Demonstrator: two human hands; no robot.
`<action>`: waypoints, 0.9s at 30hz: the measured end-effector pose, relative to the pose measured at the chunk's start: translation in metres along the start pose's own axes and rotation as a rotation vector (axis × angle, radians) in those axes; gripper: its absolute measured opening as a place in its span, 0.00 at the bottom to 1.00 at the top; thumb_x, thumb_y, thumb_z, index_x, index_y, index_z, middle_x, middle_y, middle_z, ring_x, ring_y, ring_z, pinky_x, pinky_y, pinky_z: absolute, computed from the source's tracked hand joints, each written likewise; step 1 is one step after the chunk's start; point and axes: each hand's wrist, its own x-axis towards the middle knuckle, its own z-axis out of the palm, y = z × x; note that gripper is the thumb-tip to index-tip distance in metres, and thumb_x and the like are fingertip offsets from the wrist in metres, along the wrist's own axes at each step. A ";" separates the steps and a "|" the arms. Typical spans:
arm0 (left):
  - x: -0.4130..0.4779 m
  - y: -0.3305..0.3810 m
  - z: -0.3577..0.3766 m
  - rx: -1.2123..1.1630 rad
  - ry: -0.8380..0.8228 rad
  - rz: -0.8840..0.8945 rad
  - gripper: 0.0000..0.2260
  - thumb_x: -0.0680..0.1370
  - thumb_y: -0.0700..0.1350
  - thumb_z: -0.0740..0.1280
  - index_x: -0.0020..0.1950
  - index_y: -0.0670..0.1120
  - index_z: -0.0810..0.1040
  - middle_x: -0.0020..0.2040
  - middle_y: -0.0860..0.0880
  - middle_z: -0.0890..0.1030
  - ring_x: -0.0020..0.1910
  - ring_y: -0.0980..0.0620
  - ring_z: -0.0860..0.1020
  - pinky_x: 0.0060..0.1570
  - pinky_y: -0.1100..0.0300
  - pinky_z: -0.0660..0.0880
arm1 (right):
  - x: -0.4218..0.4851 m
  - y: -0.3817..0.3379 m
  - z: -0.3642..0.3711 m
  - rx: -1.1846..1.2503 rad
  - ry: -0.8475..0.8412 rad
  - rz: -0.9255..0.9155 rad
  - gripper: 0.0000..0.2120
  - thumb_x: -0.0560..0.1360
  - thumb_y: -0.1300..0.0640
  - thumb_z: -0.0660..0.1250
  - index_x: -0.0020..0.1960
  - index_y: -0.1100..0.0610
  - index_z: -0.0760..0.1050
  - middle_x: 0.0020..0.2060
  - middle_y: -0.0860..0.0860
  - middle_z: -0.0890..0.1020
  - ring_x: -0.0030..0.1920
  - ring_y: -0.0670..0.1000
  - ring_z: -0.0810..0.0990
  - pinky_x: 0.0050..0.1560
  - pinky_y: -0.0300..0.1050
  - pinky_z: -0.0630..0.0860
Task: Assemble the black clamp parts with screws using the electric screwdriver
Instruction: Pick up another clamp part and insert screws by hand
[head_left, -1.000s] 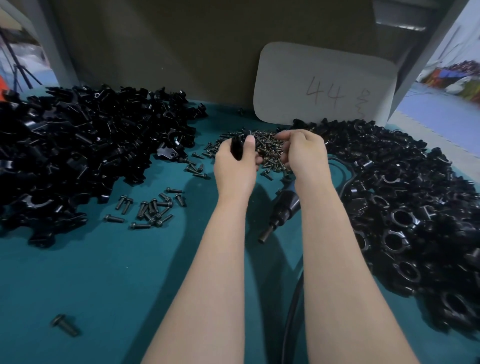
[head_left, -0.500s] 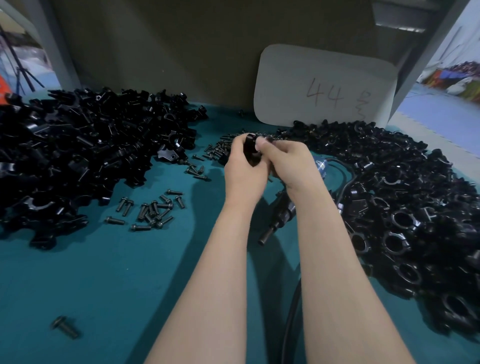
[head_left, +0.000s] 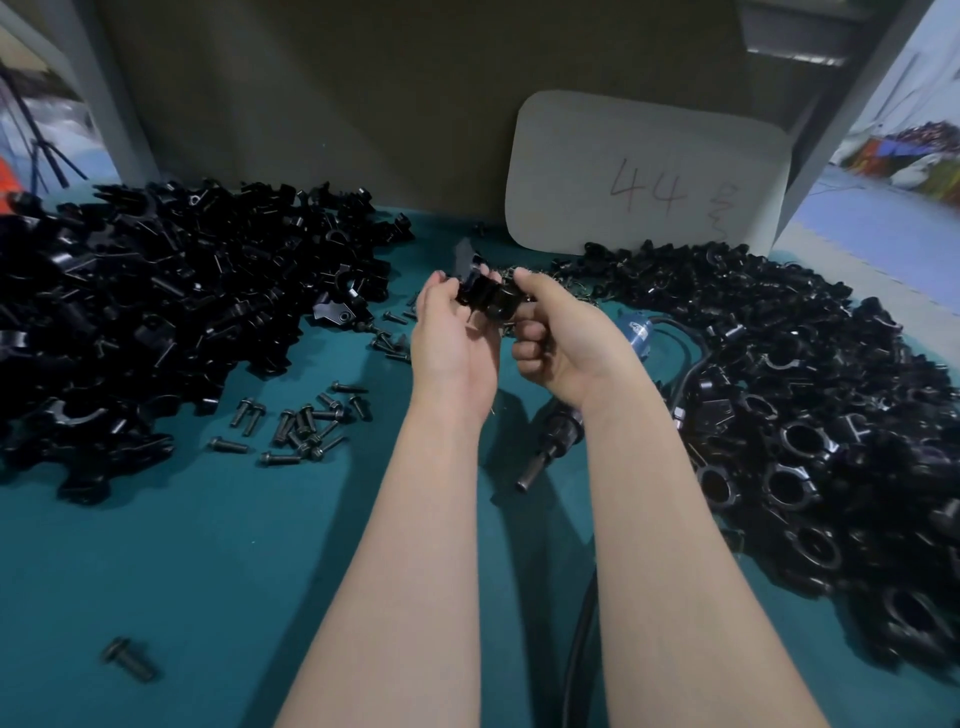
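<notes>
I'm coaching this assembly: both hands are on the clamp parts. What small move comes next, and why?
Likely let the left hand hold the clamp parts while the right hand reaches for the electric screwdriver; it lies unheld on the table under the right forearm.

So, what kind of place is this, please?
Probably a factory assembly bench: heaps of black clamp parts, loose screws and an electric screwdriver on the teal table.
</notes>
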 end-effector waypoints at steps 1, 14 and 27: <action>0.000 -0.003 0.001 0.058 0.002 0.012 0.19 0.82 0.40 0.55 0.73 0.37 0.66 0.54 0.42 0.77 0.50 0.47 0.74 0.51 0.56 0.72 | 0.000 0.000 0.000 0.004 0.010 -0.010 0.20 0.76 0.49 0.66 0.30 0.54 0.64 0.22 0.47 0.62 0.22 0.46 0.61 0.21 0.35 0.58; 0.000 -0.006 -0.002 0.474 -0.003 0.097 0.13 0.78 0.35 0.60 0.59 0.48 0.74 0.45 0.47 0.81 0.43 0.51 0.78 0.45 0.61 0.74 | 0.007 0.000 -0.008 -0.260 0.078 -0.304 0.14 0.76 0.49 0.68 0.39 0.59 0.79 0.29 0.52 0.69 0.26 0.46 0.64 0.30 0.40 0.63; -0.002 -0.008 -0.003 0.564 0.079 0.229 0.05 0.81 0.41 0.63 0.50 0.52 0.75 0.61 0.41 0.78 0.58 0.46 0.79 0.61 0.50 0.76 | 0.003 -0.002 -0.012 -0.189 0.105 -0.277 0.14 0.74 0.48 0.70 0.41 0.59 0.76 0.24 0.47 0.64 0.25 0.46 0.63 0.29 0.39 0.63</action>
